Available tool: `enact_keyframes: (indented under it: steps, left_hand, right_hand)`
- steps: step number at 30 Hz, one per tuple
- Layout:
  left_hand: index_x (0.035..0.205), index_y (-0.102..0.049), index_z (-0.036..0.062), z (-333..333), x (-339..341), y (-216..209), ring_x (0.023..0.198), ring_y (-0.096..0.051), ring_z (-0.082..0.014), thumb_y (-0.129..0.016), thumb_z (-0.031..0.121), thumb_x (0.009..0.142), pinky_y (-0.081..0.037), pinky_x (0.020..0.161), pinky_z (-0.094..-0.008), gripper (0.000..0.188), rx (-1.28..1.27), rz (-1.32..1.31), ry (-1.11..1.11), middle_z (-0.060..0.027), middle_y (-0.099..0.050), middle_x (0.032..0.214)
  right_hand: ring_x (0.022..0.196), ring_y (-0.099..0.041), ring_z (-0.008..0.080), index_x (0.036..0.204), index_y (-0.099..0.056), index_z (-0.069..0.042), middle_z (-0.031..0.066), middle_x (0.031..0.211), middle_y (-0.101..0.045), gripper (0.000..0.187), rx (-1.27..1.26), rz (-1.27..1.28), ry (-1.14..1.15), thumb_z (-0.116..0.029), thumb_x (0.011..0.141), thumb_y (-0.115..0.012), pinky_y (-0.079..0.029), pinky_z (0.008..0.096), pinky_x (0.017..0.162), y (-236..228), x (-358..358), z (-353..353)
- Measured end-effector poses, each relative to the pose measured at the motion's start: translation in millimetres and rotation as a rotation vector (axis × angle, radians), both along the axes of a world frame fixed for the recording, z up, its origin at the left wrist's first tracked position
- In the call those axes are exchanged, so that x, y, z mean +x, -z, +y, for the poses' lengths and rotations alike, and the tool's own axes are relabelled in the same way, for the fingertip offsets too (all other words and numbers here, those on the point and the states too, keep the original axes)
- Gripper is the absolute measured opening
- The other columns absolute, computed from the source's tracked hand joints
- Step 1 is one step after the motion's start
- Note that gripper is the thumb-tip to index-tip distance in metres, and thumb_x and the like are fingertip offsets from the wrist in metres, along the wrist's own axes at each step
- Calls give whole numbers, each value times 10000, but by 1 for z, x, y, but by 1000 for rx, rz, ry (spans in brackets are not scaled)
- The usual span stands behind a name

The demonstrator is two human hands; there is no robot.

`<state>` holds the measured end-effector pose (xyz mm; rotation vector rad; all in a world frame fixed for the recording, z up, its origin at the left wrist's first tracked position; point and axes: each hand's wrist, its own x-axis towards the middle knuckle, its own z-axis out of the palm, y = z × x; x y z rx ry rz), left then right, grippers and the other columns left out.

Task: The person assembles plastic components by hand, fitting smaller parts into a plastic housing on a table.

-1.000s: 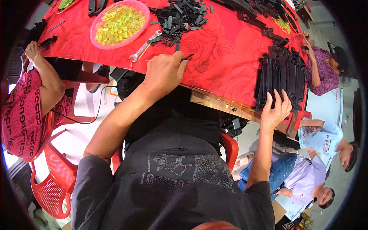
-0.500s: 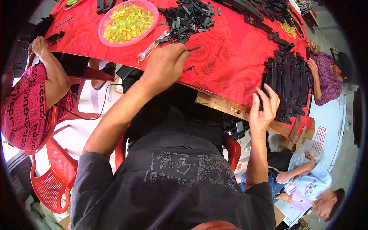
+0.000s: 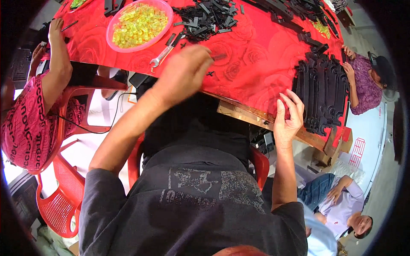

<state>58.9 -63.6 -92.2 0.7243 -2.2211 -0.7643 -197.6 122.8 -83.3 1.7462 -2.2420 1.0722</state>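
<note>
My left hand [image 3: 183, 73] hovers over the near edge of the red tablecloth, its fingers pinched and smeared by motion. A small dark strip [image 3: 219, 56], also blurred, sticks out from its fingertips. Left of that hand lies an open-ended wrench [image 3: 159, 58], and a small black cross-shaped piece [image 3: 210, 73] rests just to its right. Fingers spread and curved, my right hand [image 3: 288, 117] is open at the table's front edge with nothing visible in it. Beside it, long black parts [image 3: 321, 96] lie side by side in a stack.
A pink basket [image 3: 109, 37] full of yellow translucent pieces [image 3: 141, 25] stands at the far left, beside a heap of small black pieces [image 3: 207, 19]. Co-workers sit left and right of the table. A red plastic chair [image 3: 62, 205] stands at lower left; people are at lower right.
My left hand shifts slightly and blurs, the dark strip still at its fingertips. My right hand drifts a little left. The co-worker at left raises an arm, and the people at lower right have moved.
</note>
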Motion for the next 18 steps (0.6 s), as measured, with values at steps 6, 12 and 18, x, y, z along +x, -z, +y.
enact_keyframes:
  steps: [6,12,18]
  left_hand:
    - [994,-582,-29,38,3,10,1030,-611,-379,-617,68,909,-520,861,-426,134,107,-86,325,-182,-627,1145]
    - [995,-580,-19,-3,12,16,1104,-591,-382,-597,66,926,-495,916,-426,111,-152,-72,-14,-195,-596,1227]
    - [1010,-562,-22,-1,16,22,1093,-585,-392,-589,72,941,-496,896,-432,120,-89,-103,85,-203,-587,1240]
  right_hand:
    - [1089,-624,282,1042,-726,-12,149,1161,-651,183,-44,-112,-30,-61,867,-710,-483,372,964,7,8,-10]
    - [1067,-641,267,1046,-723,-8,145,1139,-654,179,-58,-166,-60,-39,871,-704,-501,350,933,9,9,-23]
    - [1088,-616,177,1088,-694,22,112,1185,-625,168,-106,-546,-105,-14,930,-648,-494,282,937,13,23,-54]
